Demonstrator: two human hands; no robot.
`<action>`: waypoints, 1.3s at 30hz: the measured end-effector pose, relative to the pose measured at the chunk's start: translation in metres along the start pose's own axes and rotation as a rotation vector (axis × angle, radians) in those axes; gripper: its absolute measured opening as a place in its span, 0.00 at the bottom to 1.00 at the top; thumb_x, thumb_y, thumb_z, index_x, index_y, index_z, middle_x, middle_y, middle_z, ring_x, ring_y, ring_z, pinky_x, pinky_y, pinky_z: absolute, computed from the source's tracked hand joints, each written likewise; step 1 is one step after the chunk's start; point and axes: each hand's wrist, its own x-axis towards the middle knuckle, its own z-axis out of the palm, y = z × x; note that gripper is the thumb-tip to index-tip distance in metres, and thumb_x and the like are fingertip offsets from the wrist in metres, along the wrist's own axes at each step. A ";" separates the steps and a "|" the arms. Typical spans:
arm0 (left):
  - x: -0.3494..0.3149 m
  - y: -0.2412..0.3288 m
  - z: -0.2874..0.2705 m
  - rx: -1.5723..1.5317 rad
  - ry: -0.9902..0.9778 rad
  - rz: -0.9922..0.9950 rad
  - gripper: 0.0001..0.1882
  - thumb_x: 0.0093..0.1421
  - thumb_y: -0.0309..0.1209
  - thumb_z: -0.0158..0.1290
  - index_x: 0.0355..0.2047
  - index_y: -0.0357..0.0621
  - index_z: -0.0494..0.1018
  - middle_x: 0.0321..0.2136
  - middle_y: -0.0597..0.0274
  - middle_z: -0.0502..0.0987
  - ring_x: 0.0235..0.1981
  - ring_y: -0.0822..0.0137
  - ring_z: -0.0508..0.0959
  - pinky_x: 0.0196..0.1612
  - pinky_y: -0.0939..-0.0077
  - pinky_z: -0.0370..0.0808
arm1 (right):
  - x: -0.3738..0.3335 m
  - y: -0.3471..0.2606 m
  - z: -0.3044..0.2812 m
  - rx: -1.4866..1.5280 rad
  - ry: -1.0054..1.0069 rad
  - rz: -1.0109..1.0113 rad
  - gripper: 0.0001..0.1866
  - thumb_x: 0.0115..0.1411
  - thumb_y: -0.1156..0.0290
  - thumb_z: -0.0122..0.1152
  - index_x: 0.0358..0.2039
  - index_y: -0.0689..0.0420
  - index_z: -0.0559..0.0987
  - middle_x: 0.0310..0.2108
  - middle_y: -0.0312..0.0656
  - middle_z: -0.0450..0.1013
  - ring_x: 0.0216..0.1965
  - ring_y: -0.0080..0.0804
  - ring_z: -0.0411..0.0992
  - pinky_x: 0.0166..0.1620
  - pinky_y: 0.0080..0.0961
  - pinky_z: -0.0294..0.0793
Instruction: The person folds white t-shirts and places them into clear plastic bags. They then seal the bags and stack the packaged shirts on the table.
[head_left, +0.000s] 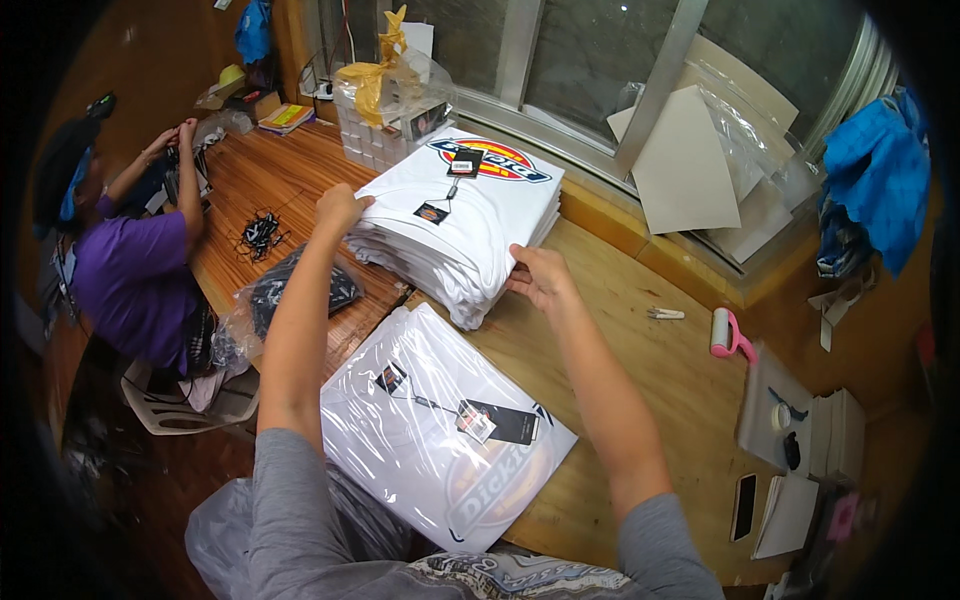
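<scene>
A stack of folded white shirts (455,225) with a round red, yellow and blue print and hang tags on top lies on the wooden table (640,330). My left hand (340,208) presses against the stack's left side, and my right hand (538,277) grips its near right corner. Closer to me lies a folded white shirt sealed in a clear plastic bag (440,430), with tags showing through the film.
Another person in a purple shirt (135,275) works at the table's left end. A bag of dark items (290,295) and black cords (260,232) lie left. A pink lint roller (728,335), card sheets (685,165), a phone (744,506) and a wrapped box (390,110) are around.
</scene>
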 end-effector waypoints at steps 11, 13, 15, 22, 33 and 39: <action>-0.014 0.003 -0.006 -0.419 0.233 0.240 0.15 0.49 0.33 0.47 0.32 0.33 0.63 0.28 0.45 0.71 0.35 0.51 0.71 0.38 0.68 0.65 | 0.017 0.010 -0.006 0.235 -0.257 0.090 0.17 0.51 0.75 0.48 0.42 0.57 0.61 0.33 0.41 0.67 0.21 0.26 0.67 0.17 0.18 0.62; -0.032 0.006 -0.009 -0.674 0.269 0.367 0.12 0.50 0.30 0.45 0.33 0.35 0.61 0.27 0.49 0.71 0.34 0.55 0.71 0.39 0.70 0.64 | 0.005 0.010 -0.018 0.240 -0.325 0.045 0.19 0.51 0.76 0.48 0.44 0.54 0.59 0.35 0.41 0.67 0.21 0.24 0.66 0.16 0.18 0.60; -0.053 0.007 -0.008 -0.686 0.247 0.530 0.08 0.52 0.27 0.43 0.31 0.36 0.62 0.28 0.53 0.69 0.33 0.64 0.69 0.39 0.75 0.63 | -0.012 0.013 -0.038 0.230 -0.379 -0.021 0.22 0.51 0.76 0.49 0.46 0.53 0.58 0.37 0.40 0.66 0.22 0.22 0.66 0.16 0.17 0.60; -0.239 0.068 0.018 -0.581 0.183 0.671 0.06 0.50 0.23 0.45 0.30 0.34 0.64 0.25 0.51 0.66 0.29 0.56 0.67 0.35 0.74 0.63 | -0.157 0.045 -0.164 0.208 -0.352 -0.156 0.34 0.48 0.74 0.55 0.53 0.57 0.50 0.50 0.41 0.56 0.48 0.27 0.59 0.45 0.22 0.63; -0.530 0.144 0.125 -0.510 -0.562 0.745 0.18 0.46 0.20 0.48 0.38 0.33 0.58 0.33 0.46 0.61 0.37 0.49 0.61 0.42 0.67 0.58 | -0.429 0.167 -0.406 0.018 0.067 -0.011 0.28 0.51 0.70 0.53 0.51 0.58 0.54 0.34 0.35 0.65 0.23 0.14 0.64 0.20 0.10 0.63; -0.565 0.146 0.141 -0.253 -0.535 0.645 0.21 0.42 0.23 0.54 0.38 0.35 0.59 0.32 0.48 0.62 0.38 0.51 0.62 0.42 0.66 0.59 | -0.498 0.120 -0.450 -0.251 0.569 0.031 0.12 0.51 0.70 0.52 0.37 0.60 0.69 0.24 0.36 0.69 0.14 0.16 0.63 0.16 0.13 0.62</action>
